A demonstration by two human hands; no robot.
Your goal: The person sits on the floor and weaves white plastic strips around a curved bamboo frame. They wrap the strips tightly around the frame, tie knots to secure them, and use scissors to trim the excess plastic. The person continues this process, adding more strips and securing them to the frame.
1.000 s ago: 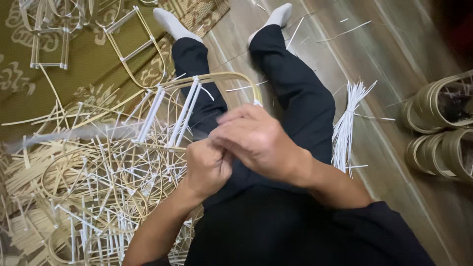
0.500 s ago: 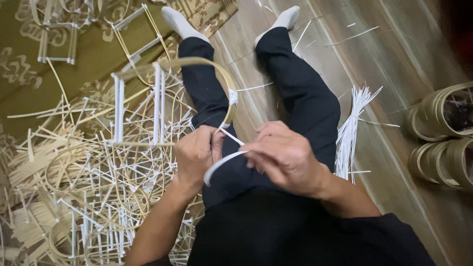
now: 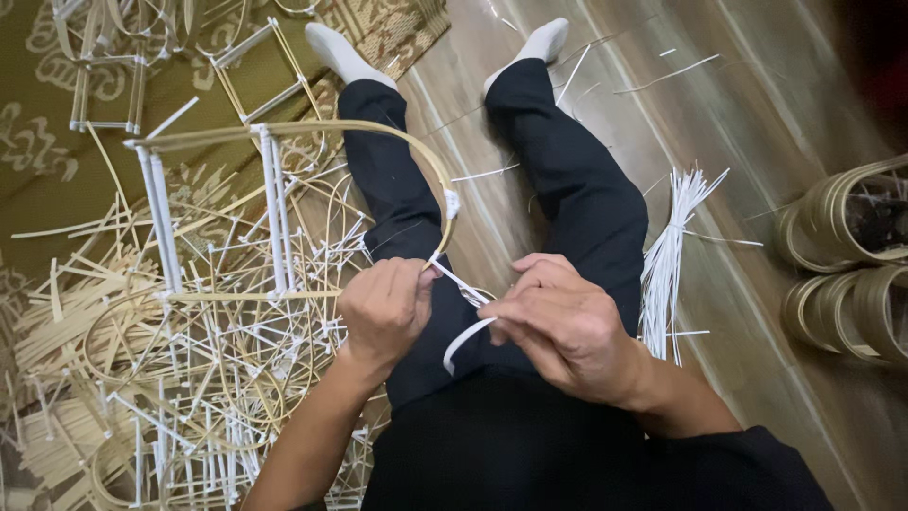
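the left hand (image 3: 383, 308) is closed around the near end of a bent bamboo frame (image 3: 284, 132), pinching it where a curved strip arcs down from the far left toward the lap. the right hand (image 3: 558, 326) is mostly closed too, thumb and fingers nipping a white plastic strip (image 3: 463, 339) that runs from the frame joint across to it and curls loose below. the frame itself stands tilted over the left leg, its white-wrapped uprights rising from a tangled heap of finished frames (image 3: 189, 378) on the left.

the likely trouble is the strip: its free end hangs slack, so if the right hand's pinch eases, the wrap at the joint could loosen and the curved strip, which looks sprung under tension, could flick out of the left hand's grasp. pulling too hard might instead snap or crease the thin strip. the frame also leans close to the heap, so a tug may snag it there. a bundle of spare white strips (image 3: 672, 246) lies on the wooden floor (image 3: 738, 114) to the right, near coiled bamboo rings (image 3: 846, 222), well apart from both hands.
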